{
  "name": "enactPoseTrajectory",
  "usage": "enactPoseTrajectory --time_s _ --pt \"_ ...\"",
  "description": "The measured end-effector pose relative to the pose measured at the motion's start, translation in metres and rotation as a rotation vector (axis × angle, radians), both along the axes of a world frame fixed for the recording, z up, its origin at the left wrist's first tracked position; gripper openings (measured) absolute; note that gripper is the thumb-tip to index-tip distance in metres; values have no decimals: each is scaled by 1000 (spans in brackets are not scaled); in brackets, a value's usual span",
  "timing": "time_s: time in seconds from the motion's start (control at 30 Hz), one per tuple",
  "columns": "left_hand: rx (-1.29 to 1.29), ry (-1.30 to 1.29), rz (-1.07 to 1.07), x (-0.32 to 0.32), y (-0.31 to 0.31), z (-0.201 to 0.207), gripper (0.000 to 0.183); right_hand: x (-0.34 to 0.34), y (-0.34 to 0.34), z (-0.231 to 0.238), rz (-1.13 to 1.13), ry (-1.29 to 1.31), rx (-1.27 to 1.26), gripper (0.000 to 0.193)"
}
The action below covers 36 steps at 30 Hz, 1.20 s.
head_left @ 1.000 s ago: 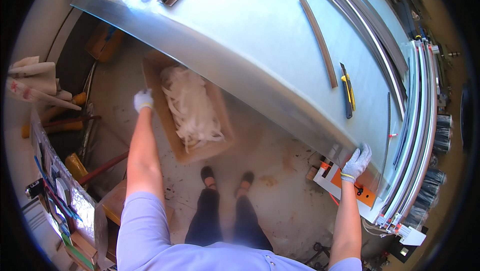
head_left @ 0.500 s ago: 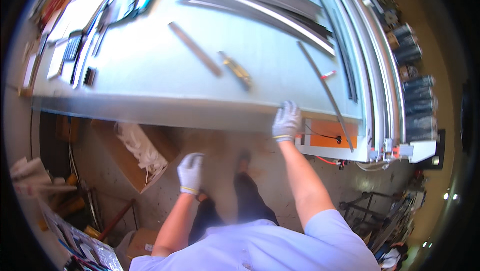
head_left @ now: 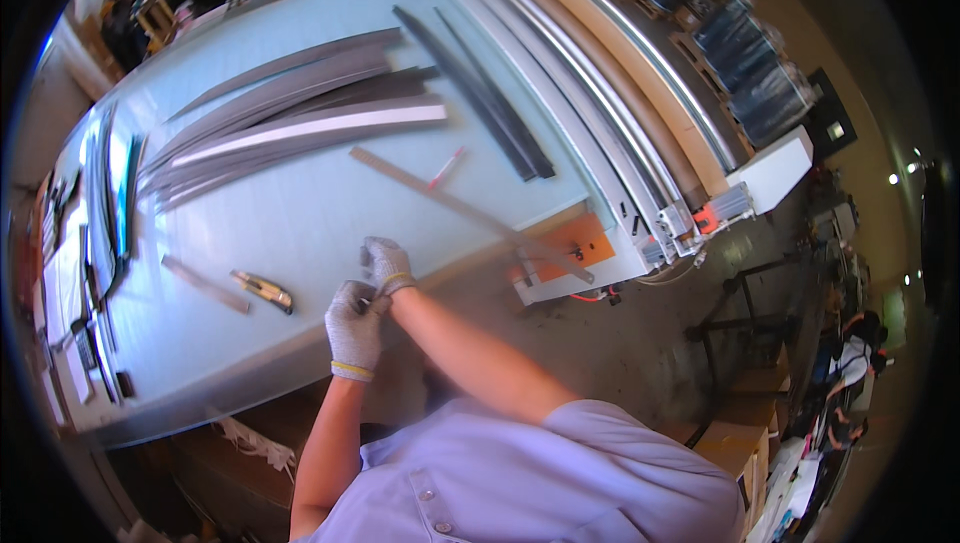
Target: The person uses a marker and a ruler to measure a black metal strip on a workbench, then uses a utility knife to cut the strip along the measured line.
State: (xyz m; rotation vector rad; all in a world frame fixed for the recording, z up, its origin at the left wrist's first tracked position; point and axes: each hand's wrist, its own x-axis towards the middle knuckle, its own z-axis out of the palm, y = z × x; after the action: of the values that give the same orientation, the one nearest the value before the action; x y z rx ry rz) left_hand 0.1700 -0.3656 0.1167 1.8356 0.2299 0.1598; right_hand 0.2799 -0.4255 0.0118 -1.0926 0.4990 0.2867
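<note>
Both hands wear pale grey knit gloves with yellow cuff edges, and they meet at the table's near edge. My left hand [head_left: 354, 329] has its fingers bent and closed against the heel of the right glove, apparently pinching its cloth near the cuff. My right hand [head_left: 387, 265] is just beyond it, over the table edge, fingers loosely bent and apart with nothing seen in them. To their left on the pale table [head_left: 290, 233] lie a yellow utility knife [head_left: 262, 291] and a short flat strip [head_left: 205, 284]. A long steel ruler [head_left: 440, 198] slants off the near edge at right, beside a red-and-white pen [head_left: 447, 170].
Grey strips [head_left: 290, 93] and a white-faced strip [head_left: 320, 133] lie across the far table. Dark bars [head_left: 480, 98] rest near a long roller machine [head_left: 600, 73] on the right. Black-wrapped rolls [head_left: 750, 58] stand beyond it. A carton [head_left: 735, 443] sits at lower right.
The view has turned to the right. My left hand has risen from beside my body to my right hand, and the two now touch. My right hand's fingers are more bent.
</note>
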Motion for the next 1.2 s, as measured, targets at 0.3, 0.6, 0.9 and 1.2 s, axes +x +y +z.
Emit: enactPoseTrajectory --time_s 0.3,0.6,0.9,1.2 --pt "202 -246 89 77 -3 -3 33 12 16 -9 103 -361 -179 17" --pt "417 -425 98 116 48 35 39 -42 9 160 169 -463 434 48" --pt "375 -605 211 168 150 -9 38 -116 -6 235 540 -248 245 77" --pt "680 -192 432 168 187 26 49 -117 -110 283 -272 -631 473 33"
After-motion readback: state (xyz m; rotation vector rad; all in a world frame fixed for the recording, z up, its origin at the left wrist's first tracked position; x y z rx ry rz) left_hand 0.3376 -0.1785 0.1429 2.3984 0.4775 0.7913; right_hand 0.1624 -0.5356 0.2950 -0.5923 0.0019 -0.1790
